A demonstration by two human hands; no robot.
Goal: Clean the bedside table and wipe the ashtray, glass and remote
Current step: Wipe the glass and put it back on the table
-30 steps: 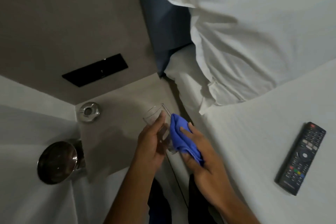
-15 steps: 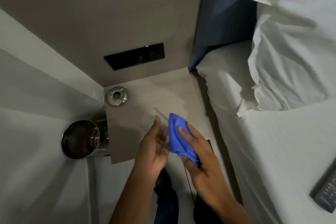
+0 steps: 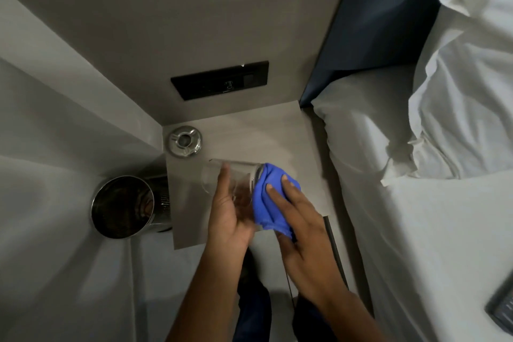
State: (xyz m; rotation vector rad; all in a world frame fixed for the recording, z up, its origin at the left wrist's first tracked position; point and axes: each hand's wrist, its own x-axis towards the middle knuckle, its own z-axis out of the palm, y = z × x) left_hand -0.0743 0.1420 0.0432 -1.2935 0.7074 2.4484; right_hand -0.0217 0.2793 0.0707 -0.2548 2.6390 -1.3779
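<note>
My left hand [image 3: 229, 215] grips a clear drinking glass [image 3: 238, 175], held on its side above the grey bedside table [image 3: 249, 136]. A blue cloth [image 3: 270, 201] is pressed against the glass's right end by my right hand [image 3: 298, 228]. A round glass ashtray [image 3: 184, 141] stands at the table's back left corner. The black remote [image 3: 502, 305] lies on the white bed at the far right edge, only partly in view.
A shiny metal bin [image 3: 125, 207] stands on the floor left of the table. A black switch panel [image 3: 220, 83] is set in the wall behind. White pillows [image 3: 458, 78] and the bed [image 3: 430, 244] fill the right side.
The view has swung left, so the remote has slid to the frame's right edge. The glass has turned onto its side in my left hand, with the cloth still against it.
</note>
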